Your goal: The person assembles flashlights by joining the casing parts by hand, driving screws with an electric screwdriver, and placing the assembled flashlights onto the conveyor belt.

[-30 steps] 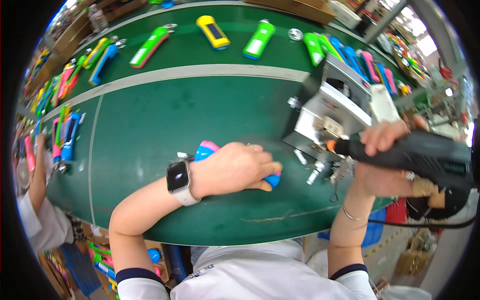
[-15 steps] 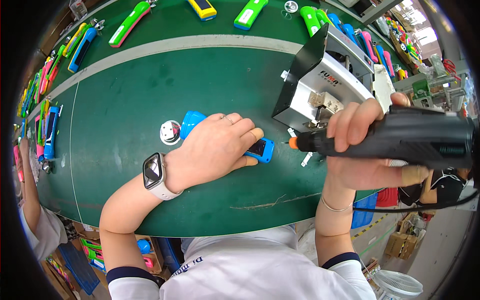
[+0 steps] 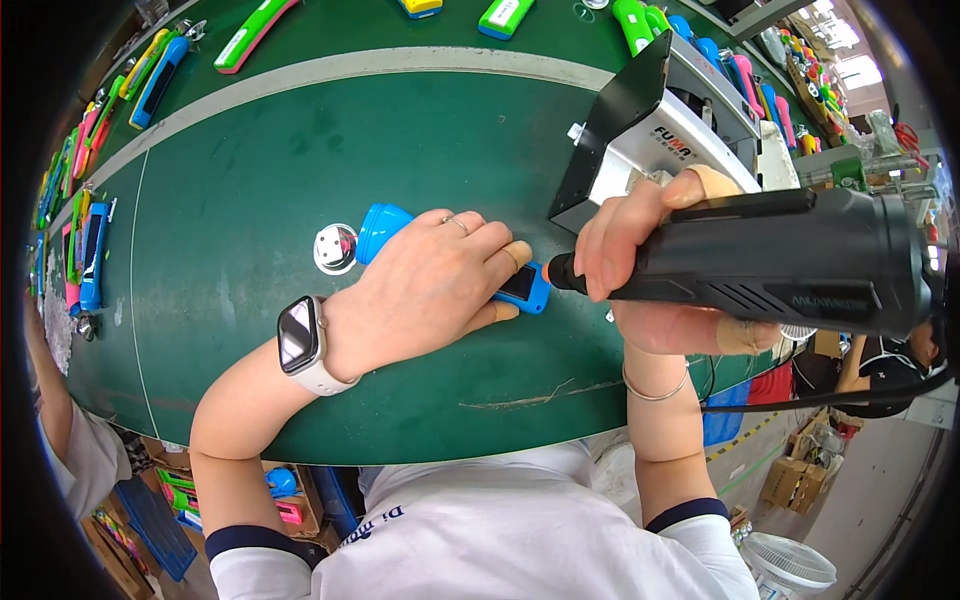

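My left hand (image 3: 432, 272) is closed over a blue flashlight (image 3: 382, 232) lying on the green table, its round head poking out on the left and its dark-panelled tail end on the right. A silvery round reflector (image 3: 335, 249) lies beside the flashlight's head. In my right hand (image 3: 640, 270) is a black electric screwdriver (image 3: 770, 262), held level, fingers wrapped round its front part. Its orange-ringed tip meets or nearly meets the flashlight's tail end; whether they touch I cannot tell, and the bit itself is hidden.
A silver-and-black machine (image 3: 650, 140) stands just beyond my right hand. Along the far strip lie several coloured flashlights (image 3: 255, 35), with more (image 3: 92, 255) at the left. A cable (image 3: 830, 402) trails from the screwdriver. Another person's arm (image 3: 48, 385) shows at the left edge.
My right hand has brought the screwdriver leftward, from a gap away up to the flashlight's tail end. My left hand still holds the flashlight in nearly the same place.
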The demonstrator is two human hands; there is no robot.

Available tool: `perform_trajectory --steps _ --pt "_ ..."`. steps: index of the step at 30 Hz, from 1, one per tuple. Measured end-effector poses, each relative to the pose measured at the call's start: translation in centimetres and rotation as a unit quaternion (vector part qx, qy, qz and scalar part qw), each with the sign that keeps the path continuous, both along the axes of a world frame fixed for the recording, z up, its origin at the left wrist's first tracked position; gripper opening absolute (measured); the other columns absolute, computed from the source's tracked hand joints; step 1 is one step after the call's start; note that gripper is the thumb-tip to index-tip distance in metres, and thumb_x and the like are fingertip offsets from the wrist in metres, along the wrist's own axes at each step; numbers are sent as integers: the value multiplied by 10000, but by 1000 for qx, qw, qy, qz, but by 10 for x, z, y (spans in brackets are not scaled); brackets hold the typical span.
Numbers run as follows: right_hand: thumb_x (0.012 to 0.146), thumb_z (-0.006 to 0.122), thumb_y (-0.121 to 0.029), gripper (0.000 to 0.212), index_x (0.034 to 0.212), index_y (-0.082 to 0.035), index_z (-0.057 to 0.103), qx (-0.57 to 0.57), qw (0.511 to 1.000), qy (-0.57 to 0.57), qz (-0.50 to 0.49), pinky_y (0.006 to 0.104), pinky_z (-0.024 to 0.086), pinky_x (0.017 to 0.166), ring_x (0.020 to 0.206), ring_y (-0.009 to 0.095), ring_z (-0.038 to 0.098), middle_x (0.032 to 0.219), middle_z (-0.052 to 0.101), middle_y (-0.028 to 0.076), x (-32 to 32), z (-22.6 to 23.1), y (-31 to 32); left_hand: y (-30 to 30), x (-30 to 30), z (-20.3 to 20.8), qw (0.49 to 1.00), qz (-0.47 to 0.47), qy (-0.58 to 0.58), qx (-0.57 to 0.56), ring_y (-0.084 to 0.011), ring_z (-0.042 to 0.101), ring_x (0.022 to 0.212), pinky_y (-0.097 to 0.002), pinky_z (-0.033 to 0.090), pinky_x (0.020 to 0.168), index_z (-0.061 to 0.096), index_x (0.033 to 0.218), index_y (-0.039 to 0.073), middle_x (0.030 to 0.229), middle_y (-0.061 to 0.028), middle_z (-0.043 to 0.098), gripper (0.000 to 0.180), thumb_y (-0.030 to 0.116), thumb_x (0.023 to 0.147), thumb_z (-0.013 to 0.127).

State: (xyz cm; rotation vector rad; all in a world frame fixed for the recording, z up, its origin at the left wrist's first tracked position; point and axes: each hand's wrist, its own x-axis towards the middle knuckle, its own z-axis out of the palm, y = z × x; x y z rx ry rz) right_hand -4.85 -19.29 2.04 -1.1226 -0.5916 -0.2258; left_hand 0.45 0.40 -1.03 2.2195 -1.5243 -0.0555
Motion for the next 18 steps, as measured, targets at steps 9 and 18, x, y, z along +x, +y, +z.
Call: perform_trajectory --steps 9,18 --pt "743 454 -831 982 1343 -58 381 -54 964 -181 -186 323 426 562 575 174 500 776 537 80 -16 51 -28 8 4 1 993 54 -92 50 -204 581 873 -342 454 776 578 1168 89 940 -42 587 552 269 681 766" --pt "812 375 -798 906 1300 -37 433 43 985 -42 -162 284 373 555 561 127 449 740 478 37 -3 49 -41 12 12 1 996 74 -57 5 -247 587 841 -358 459 779 589 1117 42 953 -80 597 500 277 709 759"
